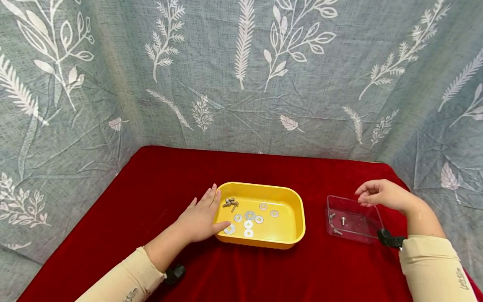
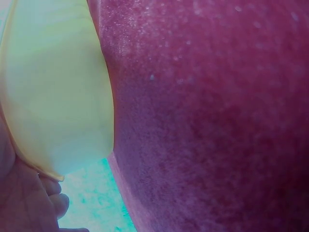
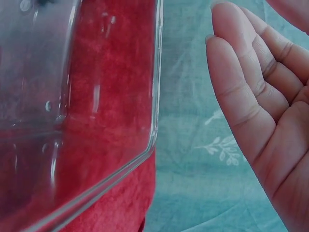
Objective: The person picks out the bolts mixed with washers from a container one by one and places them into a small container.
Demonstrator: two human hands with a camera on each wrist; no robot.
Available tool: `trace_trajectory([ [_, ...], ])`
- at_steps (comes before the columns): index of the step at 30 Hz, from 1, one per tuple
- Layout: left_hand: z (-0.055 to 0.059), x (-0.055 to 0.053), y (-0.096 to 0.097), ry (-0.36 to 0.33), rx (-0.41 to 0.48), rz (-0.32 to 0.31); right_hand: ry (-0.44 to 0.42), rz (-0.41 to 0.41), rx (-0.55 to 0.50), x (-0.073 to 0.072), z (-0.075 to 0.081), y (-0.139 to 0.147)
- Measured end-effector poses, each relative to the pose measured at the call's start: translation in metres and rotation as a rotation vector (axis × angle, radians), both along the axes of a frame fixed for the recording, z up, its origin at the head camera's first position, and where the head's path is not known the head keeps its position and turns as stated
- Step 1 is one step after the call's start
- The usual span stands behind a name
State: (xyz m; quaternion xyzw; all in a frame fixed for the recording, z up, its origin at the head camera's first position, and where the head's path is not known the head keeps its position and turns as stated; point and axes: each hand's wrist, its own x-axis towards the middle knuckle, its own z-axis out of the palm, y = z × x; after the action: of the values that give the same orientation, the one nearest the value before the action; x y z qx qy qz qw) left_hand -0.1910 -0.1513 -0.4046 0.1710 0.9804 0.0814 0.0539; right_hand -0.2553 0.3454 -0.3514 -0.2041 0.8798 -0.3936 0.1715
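The left hand (image 1: 201, 220) rests against the left side of the yellow tray (image 1: 284, 228), fingers extended, thumb apart; washers (image 1: 246, 216) and loose bolts (image 1: 230, 203) lie inside. The right hand (image 1: 382, 195) hovers over the far part of the clear box (image 1: 360, 229), right of the tray, containing three bolts (image 1: 343, 220); whether its grip holds anything cannot be told.

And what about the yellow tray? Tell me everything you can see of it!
The yellow tray is a wide, shallow box with rounded corners, smooth, shiny sides and an open top. It looks like plastic. It sits upright on the red cloth. Inside, small metal screws lie bunched toward the back left, and flat metal rings are scattered over its floor. The person's left hand rests against its left end, thumb over the rim.
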Motion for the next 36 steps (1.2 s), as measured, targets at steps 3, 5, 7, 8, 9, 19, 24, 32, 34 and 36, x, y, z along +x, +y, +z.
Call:
trace_trajectory([
  [3,0.0,0.0,0.0,0.002,0.001,0.001,0.012,-0.005,0.004,0.0,0.002,-0.003],
  [5,-0.001,0.0,0.0,0.004,0.001,0.001,0.035,0.001,0.004,-0.001,0.004,-0.006],
  [7,-0.002,0.0,0.0,0.005,0.002,0.001,0.064,0.01,0.007,-0.001,0.007,-0.01],
  [8,-0.002,0.0,0.0,0.007,0.003,0.001,0.077,0.013,0.01,-0.001,0.009,-0.013],
  [9,-0.002,0.0,0.0,0.007,0.003,0.002,0.092,0.014,0.017,-0.001,0.011,-0.016],
  [19,-0.002,0.0,0.0,0.004,0.01,-0.005,0.089,-0.01,0.057,-0.009,0.034,-0.057],
  [24,-0.002,0.0,0.001,0.004,0.008,-0.008,0.075,0.01,0.04,-0.018,0.039,-0.08],
  [32,-0.004,0.0,0.0,0.01,0.006,-0.007,0.095,0.067,0.009,-0.032,0.04,-0.123],
  [34,-0.004,0.0,-0.001,0.011,0.007,-0.006,0.091,0.09,-0.011,-0.034,0.038,-0.135],
  [36,-0.004,0.001,-0.001,0.013,0.01,-0.008,0.084,0.113,-0.016,-0.035,0.035,-0.148],
])
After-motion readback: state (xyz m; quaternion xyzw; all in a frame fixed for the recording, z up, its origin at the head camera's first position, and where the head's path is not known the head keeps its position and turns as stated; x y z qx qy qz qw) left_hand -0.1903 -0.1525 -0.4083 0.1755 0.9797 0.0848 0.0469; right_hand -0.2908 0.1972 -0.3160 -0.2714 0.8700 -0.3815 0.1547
